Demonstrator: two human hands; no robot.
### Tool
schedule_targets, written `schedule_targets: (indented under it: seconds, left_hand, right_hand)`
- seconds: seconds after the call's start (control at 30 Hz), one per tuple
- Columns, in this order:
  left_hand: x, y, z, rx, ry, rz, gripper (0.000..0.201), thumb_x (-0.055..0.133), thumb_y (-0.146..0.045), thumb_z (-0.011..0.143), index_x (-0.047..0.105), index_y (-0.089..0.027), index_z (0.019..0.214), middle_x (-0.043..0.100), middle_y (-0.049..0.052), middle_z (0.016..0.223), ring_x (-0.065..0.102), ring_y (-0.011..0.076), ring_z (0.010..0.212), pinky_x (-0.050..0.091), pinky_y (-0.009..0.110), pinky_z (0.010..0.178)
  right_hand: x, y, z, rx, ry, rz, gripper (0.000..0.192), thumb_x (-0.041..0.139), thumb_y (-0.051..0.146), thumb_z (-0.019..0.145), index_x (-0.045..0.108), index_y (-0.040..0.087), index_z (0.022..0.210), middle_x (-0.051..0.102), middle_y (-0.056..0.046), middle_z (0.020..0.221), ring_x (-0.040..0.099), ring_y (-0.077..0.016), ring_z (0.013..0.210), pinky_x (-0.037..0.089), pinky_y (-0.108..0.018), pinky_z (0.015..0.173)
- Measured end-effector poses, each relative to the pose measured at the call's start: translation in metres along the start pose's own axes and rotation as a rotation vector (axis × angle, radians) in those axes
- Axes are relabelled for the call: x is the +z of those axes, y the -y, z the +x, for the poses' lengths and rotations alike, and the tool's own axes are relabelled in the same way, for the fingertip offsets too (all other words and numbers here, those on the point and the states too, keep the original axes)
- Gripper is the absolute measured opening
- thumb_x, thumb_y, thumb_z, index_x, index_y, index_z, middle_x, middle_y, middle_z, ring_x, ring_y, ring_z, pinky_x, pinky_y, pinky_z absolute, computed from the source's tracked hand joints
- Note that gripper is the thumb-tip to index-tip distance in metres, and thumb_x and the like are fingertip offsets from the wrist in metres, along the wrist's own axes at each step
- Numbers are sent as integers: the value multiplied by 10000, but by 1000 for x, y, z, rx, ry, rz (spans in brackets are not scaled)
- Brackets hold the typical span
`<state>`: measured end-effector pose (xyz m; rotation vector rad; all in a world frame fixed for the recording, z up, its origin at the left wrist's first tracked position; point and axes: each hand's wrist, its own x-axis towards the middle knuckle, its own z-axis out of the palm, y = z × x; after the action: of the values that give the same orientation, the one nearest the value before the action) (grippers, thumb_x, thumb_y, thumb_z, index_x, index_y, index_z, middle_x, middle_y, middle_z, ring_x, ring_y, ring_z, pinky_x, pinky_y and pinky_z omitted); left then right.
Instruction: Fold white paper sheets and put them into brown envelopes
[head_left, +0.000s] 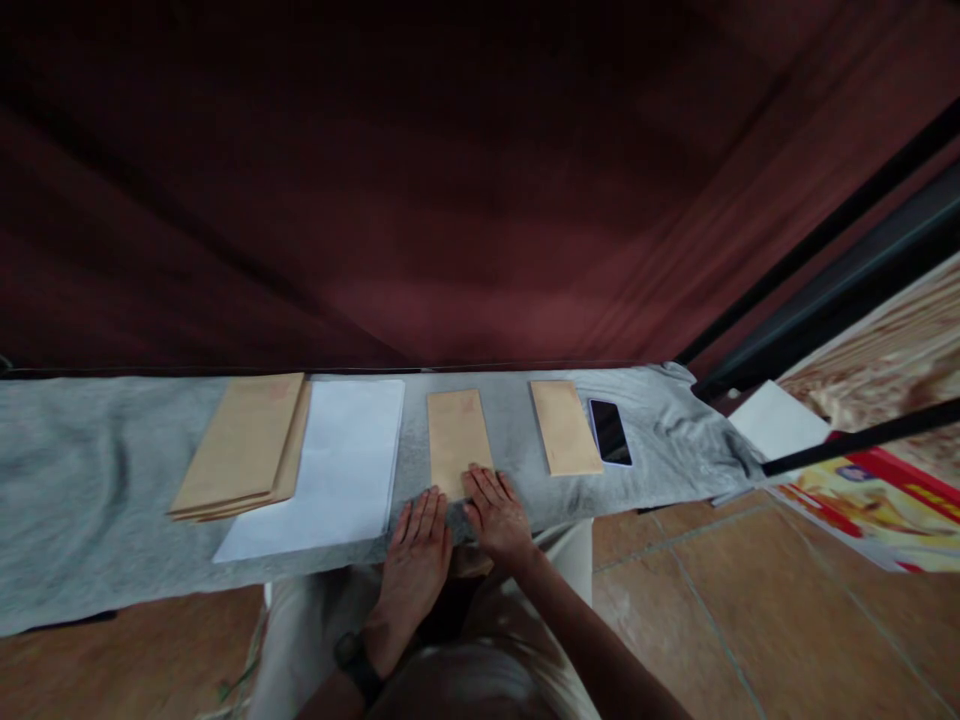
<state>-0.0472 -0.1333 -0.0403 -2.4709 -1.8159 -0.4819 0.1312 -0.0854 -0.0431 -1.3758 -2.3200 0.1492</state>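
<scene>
Envelope (457,438) under both hands, flat on the grey cloth (90,480) at the table's near edge.

Right hand (496,512) lies open, fingers spread on the envelope's near end; left hand (415,560) rests open and flat just left of that end, gripping nothing. Judging by the layout, one brown envelope (564,426) already lies finished right of it, beside a phone (609,431); a stack (244,445) of thin, matte paper envelopes and a smooth white sheet (330,470) wait to its left.

text: none legible | poster (862,500): print too blurred to read
</scene>
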Motion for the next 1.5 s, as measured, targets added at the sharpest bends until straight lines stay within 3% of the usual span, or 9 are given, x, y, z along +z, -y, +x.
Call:
schedule_targets:
  seconds: [0.17, 0.23, 0.37, 0.47, 0.7, 0.9, 1.13, 1.3, 1.5]
  left_hand:
    - [9, 1, 32, -13, -34, -83, 529, 338, -270, 1001, 471, -86, 1479, 491, 165, 1538, 415, 262, 1464, 350, 475, 1209]
    - [16, 5, 59, 7, -16, -128, 544, 329, -280, 1005, 423, -119, 1516, 450, 139, 1574, 366, 252, 1492, 336, 466, 1217]
    - [27, 19, 116, -28, 40, -140, 577, 326, -322, 1002, 413, -65, 1512, 405, 170, 1596, 302, 268, 1521, 268, 465, 1243]
    - [33, 31, 150, 0, 60, -131, 567, 305, -334, 1004, 420, -131, 1521, 395, 114, 1614, 286, 260, 1528, 214, 485, 1255]
    - [37, 37, 181, 90, 105, -139, 531, 319, -347, 999, 457, -269, 1506, 454, 28, 1587, 317, 252, 1510, 186, 522, 1243]
    - [39, 39, 164, 205, 129, -162, 525, 296, -335, 1022, 402, -286, 1534, 437, -5, 1598, 311, 202, 1511, 160, 477, 1258]
    - [33, 34, 102, 308, 161, -178, 550, 292, -382, 1042, 335, -222, 1567, 396, 59, 1621, 291, 186, 1522, 159, 445, 1273]
    - [18, 29, 54, 280, 122, -178, 561, 319, -389, 1042, 294, -232, 1580, 395, 67, 1619, 307, 183, 1518, 210, 446, 1265]
    - [7, 29, 24, 197, 56, -121, 588, 401, -433, 1015, 360, -203, 1554, 428, 97, 1595, 365, 222, 1493, 257, 469, 1253]
  right_hand:
    - [4, -4, -4, 4, -21, -63, 526, 471, 293, 1034, 416, 166, 1541, 492, -99, 1541, 448, -221, 1431, 249, -442, 1241]
    - [7, -4, -4, -1, -39, -78, 521, 479, 294, 1027, 437, 153, 1527, 517, -111, 1519, 464, -229, 1419, 262, -450, 1236]
    - [6, -4, -3, -10, -49, -76, 528, 468, 297, 1036, 409, 155, 1542, 523, -112, 1514, 464, -227, 1419, 263, -451, 1237]
    - [0, -2, -2, -20, -23, -64, 527, 454, 303, 1049, 386, 161, 1551, 509, -100, 1529, 442, -220, 1435, 261, -444, 1237]
    - [-1, 0, -2, 7, -29, -44, 520, 482, 312, 1040, 415, 159, 1532, 532, -105, 1511, 443, -220, 1433, 248, -443, 1242]
    - [6, -2, -4, 23, -50, -79, 511, 458, 335, 1045, 436, 143, 1519, 536, -115, 1506, 449, -220, 1429, 260, -441, 1241]
    - [14, -2, -9, 18, -105, -127, 538, 457, 314, 1036, 409, 107, 1530, 511, -143, 1521, 418, -248, 1449, 254, -481, 1244]
    - [10, -2, -8, 30, -62, -115, 571, 469, 281, 1022, 366, 107, 1556, 476, -142, 1548, 406, -253, 1457, 249, -483, 1247]
    - [2, 0, -6, 39, -42, -78, 571, 482, 287, 1021, 375, 121, 1556, 468, -136, 1555, 405, -251, 1458, 272, -483, 1237]
